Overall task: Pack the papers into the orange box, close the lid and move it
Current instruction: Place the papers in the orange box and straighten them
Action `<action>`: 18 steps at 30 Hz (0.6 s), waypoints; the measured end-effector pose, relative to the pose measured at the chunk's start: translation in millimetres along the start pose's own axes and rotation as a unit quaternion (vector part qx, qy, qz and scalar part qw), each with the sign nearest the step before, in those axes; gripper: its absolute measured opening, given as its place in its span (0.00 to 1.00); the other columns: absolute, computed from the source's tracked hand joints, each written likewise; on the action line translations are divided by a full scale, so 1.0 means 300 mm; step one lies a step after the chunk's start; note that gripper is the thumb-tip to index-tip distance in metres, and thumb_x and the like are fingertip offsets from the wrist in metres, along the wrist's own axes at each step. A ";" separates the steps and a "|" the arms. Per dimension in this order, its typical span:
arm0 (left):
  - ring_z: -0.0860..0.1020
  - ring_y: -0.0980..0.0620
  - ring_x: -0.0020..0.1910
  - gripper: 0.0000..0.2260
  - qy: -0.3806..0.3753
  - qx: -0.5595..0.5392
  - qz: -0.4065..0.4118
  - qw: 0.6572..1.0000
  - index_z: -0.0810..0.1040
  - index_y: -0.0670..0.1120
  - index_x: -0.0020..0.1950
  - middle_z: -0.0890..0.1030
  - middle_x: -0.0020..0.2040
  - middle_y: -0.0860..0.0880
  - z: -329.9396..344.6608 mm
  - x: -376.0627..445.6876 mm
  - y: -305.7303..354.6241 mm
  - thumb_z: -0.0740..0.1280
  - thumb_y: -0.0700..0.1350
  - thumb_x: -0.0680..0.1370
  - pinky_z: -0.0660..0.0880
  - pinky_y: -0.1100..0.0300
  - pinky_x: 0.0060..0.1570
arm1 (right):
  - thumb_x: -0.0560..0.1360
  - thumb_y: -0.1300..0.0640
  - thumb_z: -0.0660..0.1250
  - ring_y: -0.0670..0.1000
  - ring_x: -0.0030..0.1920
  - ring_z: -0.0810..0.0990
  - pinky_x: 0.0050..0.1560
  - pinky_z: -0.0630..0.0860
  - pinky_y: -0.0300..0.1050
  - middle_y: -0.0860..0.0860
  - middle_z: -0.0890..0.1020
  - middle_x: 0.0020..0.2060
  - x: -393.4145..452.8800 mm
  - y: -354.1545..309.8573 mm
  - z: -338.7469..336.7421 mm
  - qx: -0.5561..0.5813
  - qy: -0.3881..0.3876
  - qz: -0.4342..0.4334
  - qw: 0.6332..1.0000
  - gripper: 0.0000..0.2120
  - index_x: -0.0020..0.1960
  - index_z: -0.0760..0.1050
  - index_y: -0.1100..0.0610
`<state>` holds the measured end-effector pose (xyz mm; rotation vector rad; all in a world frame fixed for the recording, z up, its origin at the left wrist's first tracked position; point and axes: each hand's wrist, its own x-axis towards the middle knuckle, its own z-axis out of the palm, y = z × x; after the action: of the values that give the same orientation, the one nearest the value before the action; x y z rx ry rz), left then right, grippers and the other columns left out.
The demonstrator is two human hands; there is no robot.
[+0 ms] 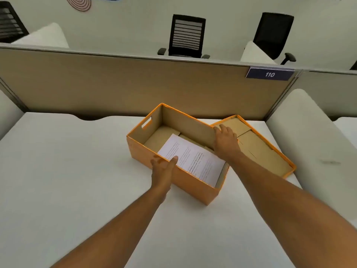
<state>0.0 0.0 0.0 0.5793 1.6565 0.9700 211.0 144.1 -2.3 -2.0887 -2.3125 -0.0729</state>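
An open orange box point(195, 187) with a brown cardboard inside sits on the white desk. White printed papers point(195, 161) lie tilted in it, resting over its near wall. My left hand point(164, 169) grips the near wall of the box, thumb pressed on the papers' near edge. The orange lid point(270, 151) lies upside down beside the box on the right, leaning against it. My right hand point(227, 141) reaches over the box's far right corner, fingers spread on the lid's near edge.
The white desk point(67, 180) spreads left and in front. A beige partition point(116, 84) with a "110" label point(270, 74) closes off the back. White padded dividers point(309, 142) stand at the right and left. Black office chairs point(187, 35) stand beyond.
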 end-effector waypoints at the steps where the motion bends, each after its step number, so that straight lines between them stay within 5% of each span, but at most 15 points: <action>1: 0.73 0.41 0.71 0.39 0.012 -0.004 0.019 1.000 0.52 0.53 0.82 0.72 0.75 0.47 0.023 0.004 0.006 0.71 0.58 0.79 0.76 0.39 0.63 | 0.76 0.58 0.71 0.62 0.73 0.67 0.71 0.68 0.64 0.58 0.68 0.75 0.019 0.020 0.012 0.000 -0.020 0.007 1.000 0.32 0.77 0.63 0.55; 4: 0.75 0.50 0.58 0.37 0.035 -0.004 0.056 0.998 0.54 0.52 0.80 0.74 0.63 0.54 0.067 0.036 -0.010 0.74 0.48 0.79 0.80 0.44 0.59 | 0.77 0.57 0.70 0.62 0.71 0.71 0.72 0.66 0.66 0.57 0.71 0.73 0.048 0.059 0.038 0.025 -0.038 0.011 0.999 0.34 0.79 0.59 0.54; 7: 0.78 0.50 0.54 0.32 0.066 0.018 0.056 0.996 0.58 0.54 0.77 0.77 0.63 0.53 0.069 0.054 -0.023 0.73 0.44 0.79 0.84 0.45 0.54 | 0.80 0.58 0.65 0.59 0.56 0.80 0.59 0.79 0.60 0.58 0.80 0.59 0.050 0.055 0.033 0.066 -0.001 0.007 0.998 0.23 0.74 0.66 0.56; 12: 0.79 0.42 0.64 0.34 0.100 0.099 0.085 0.986 0.63 0.58 0.80 0.78 0.70 0.50 -0.132 0.092 0.005 0.71 0.53 0.75 0.86 0.39 0.46 | 0.81 0.62 0.59 0.60 0.52 0.83 0.50 0.82 0.57 0.56 0.84 0.56 -0.065 0.002 -0.022 0.173 -0.003 0.060 0.983 0.17 0.68 0.76 0.54; 18: 0.81 0.44 0.60 0.28 0.020 0.176 0.143 0.974 0.68 0.59 0.80 0.75 0.74 0.52 -0.503 0.107 0.084 0.67 0.44 0.81 0.85 0.54 0.34 | 0.77 0.57 0.67 0.52 0.42 0.85 0.45 0.80 0.48 0.49 0.86 0.45 -0.444 -0.191 -0.089 0.333 -0.009 0.080 0.940 0.13 0.60 0.79 0.48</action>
<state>-155.2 -7.4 16.6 1.0658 1.8280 0.8966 167.2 4.6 16.8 -1.8839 -1.7930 0.6377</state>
